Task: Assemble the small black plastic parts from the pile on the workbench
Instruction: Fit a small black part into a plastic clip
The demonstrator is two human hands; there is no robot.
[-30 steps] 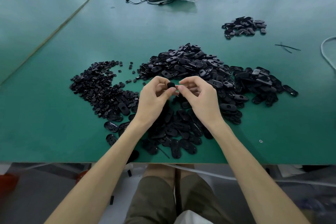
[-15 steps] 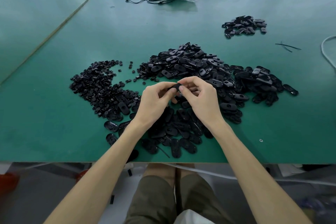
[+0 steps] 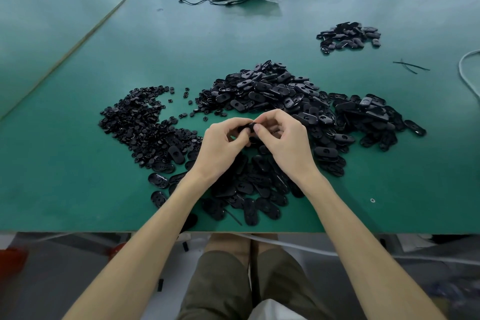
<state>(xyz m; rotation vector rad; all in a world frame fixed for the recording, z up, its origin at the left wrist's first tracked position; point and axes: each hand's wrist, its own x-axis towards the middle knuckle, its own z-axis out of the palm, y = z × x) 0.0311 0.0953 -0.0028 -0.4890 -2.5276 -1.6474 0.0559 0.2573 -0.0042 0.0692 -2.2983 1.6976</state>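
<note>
Few done: small heap [image 3: 348, 36] at 1 o'clock on the workbench [image 3: 78, 189], probably the finished ones.
Stock: oval parts [image 3: 272, 96] from centre to 3 o'clock, round bits [image 3: 140, 125] at 9 o'clock, loose and unjoined.
Hands: left hand [image 3: 220, 148] and right hand [image 3: 283, 143] both pinch one black part [image 3: 248, 127], fingertips curled tight, over the pile's 6 o'clock side.
Progress: early, bulk left.

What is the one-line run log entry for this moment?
left hand: pinches black part | right hand: pinches black part | place: above main pile | far pile: untouched
</note>
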